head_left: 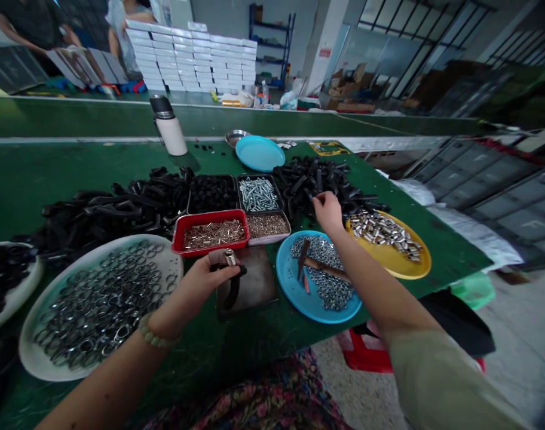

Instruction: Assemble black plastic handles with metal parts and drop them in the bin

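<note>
Black piece [231,285] lies on a dark metal plate [257,280] at the near edge of the table [30,173], with a small metal sleeve [230,258] standing at its top end. Judging by this, one piece is partly fitted, while a great deal remains loose: a heap of black parts [308,179] at the far right, another heap [120,209] at the left, and trays and plates full of small metal pieces. No stack of finished pieces can be told apart.

The left hand [205,283] comes in low from the left, thumb and fingers closed on the black piece near the sleeve. The right hand [328,212] is stretched forward, palm down, over a blue plate [290,292] holding a hammer [321,267]. Its fingers curl into the right heap; whether they have gripped a part cannot be told.
</note>
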`<state>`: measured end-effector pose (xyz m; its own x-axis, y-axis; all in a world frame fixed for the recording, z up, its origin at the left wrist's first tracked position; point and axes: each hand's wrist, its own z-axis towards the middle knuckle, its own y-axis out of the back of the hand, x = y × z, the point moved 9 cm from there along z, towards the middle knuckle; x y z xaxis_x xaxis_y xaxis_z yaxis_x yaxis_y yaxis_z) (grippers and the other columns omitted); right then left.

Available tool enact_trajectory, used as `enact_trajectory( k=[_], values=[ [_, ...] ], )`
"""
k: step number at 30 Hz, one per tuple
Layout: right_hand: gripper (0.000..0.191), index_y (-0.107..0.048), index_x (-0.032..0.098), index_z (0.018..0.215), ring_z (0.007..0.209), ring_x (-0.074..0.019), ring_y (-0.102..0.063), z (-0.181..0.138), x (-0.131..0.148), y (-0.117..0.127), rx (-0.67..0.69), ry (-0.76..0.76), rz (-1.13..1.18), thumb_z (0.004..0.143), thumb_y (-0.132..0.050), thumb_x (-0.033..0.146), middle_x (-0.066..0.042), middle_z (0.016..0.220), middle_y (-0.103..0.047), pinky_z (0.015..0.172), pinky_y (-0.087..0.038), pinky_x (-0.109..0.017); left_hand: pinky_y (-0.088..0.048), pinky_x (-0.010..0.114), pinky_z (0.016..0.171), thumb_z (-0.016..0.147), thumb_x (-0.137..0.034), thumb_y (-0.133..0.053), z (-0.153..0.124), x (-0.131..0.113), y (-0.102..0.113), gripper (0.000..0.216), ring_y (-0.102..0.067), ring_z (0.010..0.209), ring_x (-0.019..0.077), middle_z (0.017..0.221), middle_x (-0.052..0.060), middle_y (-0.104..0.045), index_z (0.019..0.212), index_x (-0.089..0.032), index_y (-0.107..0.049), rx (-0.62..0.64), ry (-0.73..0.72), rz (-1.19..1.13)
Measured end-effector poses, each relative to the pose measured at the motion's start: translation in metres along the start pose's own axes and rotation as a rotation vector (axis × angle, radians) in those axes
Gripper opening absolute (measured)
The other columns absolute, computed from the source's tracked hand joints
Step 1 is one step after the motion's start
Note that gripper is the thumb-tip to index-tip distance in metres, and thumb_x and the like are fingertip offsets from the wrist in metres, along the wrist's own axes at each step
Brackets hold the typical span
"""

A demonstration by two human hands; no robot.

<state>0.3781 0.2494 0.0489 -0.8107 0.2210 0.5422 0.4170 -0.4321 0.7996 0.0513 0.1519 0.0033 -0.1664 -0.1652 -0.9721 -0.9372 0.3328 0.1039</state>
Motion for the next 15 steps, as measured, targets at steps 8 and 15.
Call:
enact_trajectory(
  k=[8, 15],
  values=[
    [0.025, -0.057, 0.010, 0.094, 0.097, -0.0281, -0.059, 0.061, -0.045, -0.012, -0.049, -0.149, 0.014, 0.070, -0.059, 0.011, -0.017, 0.095, -0.062, 0.087, -0.045, -0.043, -0.042, 0.039, 0.087, 0.078, -0.033, -0.063, -0.020, -0.060, 0.015, 0.015, -0.054, 0.095, 0.0250, 0.093, 0.006, -0.065, 0.085, -0.020, -0.063, -0.241, -0.433, 0.756],
    [0.042, -0.045, 0.026, 0.103, 0.051, -0.0086, -0.049, -0.077, 0.017, -0.027, 0.196, -0.064, 0.998, 0.069, -0.068, 0.031, 0.003, 0.083, -0.054, 0.055, -0.049, -0.027, -0.041, 0.026, 0.063, 0.089, -0.031, -0.045, -0.018, -0.028, 0.001, 0.013, -0.048, 0.066, 0.0140, 0.073, -0.002, -0.052, 0.084, -0.019, -0.050, -0.077, -0.235, 0.505]
  ],
)
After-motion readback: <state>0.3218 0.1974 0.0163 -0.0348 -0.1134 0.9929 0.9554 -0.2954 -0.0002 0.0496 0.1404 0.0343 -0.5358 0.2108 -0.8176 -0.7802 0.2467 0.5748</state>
